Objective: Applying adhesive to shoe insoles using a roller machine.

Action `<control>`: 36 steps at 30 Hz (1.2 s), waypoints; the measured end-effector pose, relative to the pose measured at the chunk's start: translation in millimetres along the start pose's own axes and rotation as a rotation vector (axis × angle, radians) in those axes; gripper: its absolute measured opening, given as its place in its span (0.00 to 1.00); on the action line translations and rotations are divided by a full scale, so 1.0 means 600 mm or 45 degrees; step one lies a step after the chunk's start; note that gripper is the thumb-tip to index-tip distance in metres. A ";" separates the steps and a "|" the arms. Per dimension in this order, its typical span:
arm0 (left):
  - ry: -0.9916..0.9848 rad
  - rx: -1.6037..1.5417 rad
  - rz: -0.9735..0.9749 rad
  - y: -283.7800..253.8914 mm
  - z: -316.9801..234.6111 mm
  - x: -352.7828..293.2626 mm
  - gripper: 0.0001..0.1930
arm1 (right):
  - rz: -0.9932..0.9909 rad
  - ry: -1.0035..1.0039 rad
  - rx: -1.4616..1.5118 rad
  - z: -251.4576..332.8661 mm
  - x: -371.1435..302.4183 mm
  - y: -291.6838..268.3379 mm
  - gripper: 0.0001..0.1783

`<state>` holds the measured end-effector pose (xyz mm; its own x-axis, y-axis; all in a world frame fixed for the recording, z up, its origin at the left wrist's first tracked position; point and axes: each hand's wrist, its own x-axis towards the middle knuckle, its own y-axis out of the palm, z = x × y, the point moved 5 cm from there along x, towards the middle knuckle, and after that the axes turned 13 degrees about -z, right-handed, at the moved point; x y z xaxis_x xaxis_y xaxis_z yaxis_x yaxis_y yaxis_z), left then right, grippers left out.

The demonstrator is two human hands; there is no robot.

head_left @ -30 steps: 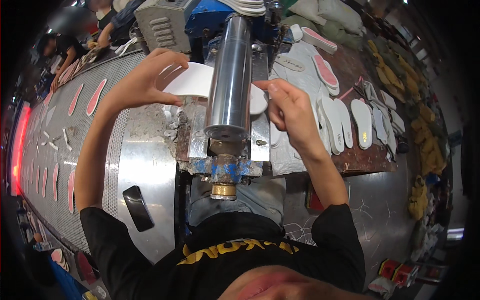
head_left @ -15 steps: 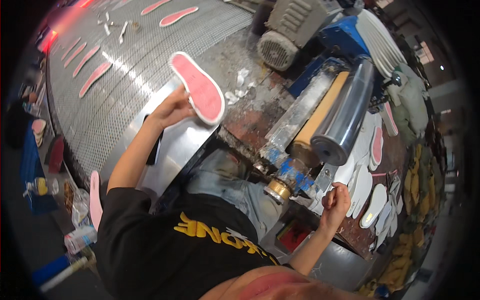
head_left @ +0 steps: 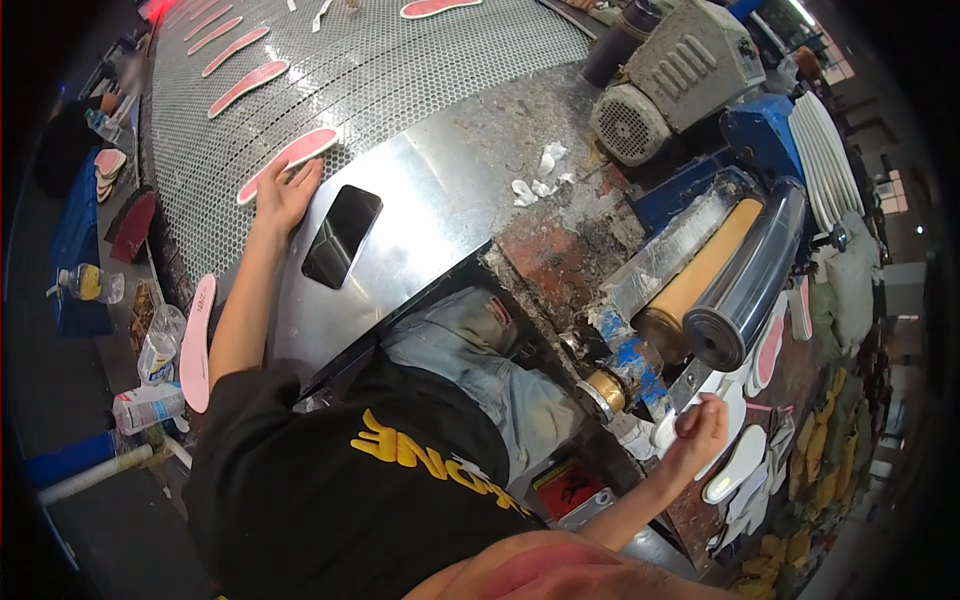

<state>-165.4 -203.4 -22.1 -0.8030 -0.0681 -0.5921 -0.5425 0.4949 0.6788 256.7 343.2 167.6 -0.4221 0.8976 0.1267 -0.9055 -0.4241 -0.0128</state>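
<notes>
Although the left hand (head_left: 283, 203) was open, its fingers met the edge of the pink insole (head_left: 298, 150) on the mesh surface (head_left: 400, 82), so a careless withdrawal could have skewed it; the right hand (head_left: 697, 432), half-curled, seemed empty.

A black phone (head_left: 342, 237) lies on a bare metal worktop (head_left: 430, 195) — white scraps (head_left: 551, 157) sit well apart from it, on a grimier patch. At left, a clear bottle (head_left: 88, 284) with a yellow label lies near crumpled clear plastic (head_left: 160, 347) and a pale can (head_left: 148, 408) on its side. A red box (head_left: 568, 490) shows at lower middle — a pale sack (head_left: 850, 275) and yellow-brown heap (head_left: 825, 430) line the right.
</notes>
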 end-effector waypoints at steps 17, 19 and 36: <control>0.325 1.334 1.041 0.225 0.235 -0.179 0.15 | -0.165 -1.102 -1.289 0.356 0.399 0.226 0.39; 0.456 1.655 1.207 0.239 0.282 -0.183 0.17 | -0.127 -0.909 -1.367 0.345 0.436 0.227 0.38; 0.603 2.466 1.631 0.203 0.383 -0.167 0.20 | -0.092 -0.476 -0.668 0.361 0.444 0.228 0.23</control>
<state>-94.1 62.6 19.9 -0.5490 0.8323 -0.0771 0.6154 0.3401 -0.7111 29.5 498.5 414.6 -0.4021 0.7792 0.4807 -0.8713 -0.1643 -0.4624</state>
